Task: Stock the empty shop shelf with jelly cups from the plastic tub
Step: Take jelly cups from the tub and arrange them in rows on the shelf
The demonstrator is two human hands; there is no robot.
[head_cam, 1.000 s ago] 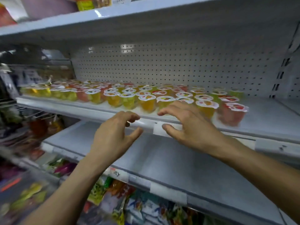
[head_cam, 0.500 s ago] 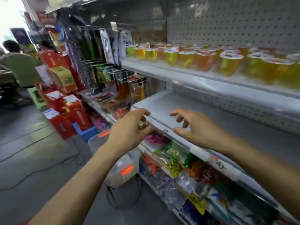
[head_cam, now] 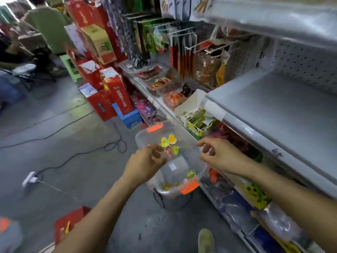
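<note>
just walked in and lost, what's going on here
A person reaches down to a clear plastic tub beside the shelving. The left hand and right hand hover above it with loosely curled fingers, holding nothing. A few jelly cups lie in the tub; the grey shelf stands to the right.

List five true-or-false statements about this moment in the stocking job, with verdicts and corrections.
1. Both the left hand and the right hand hover over the plastic tub. True.
2. The right hand grips something. False: its fingers are loosely curled and hold nothing.
3. The tub is packed to the brim. False: only a few jelly cups lie in it.
4. The grey shelf to the right of the tub is bare. True.
5. The tub's latches are blue. False: they are orange.
</note>
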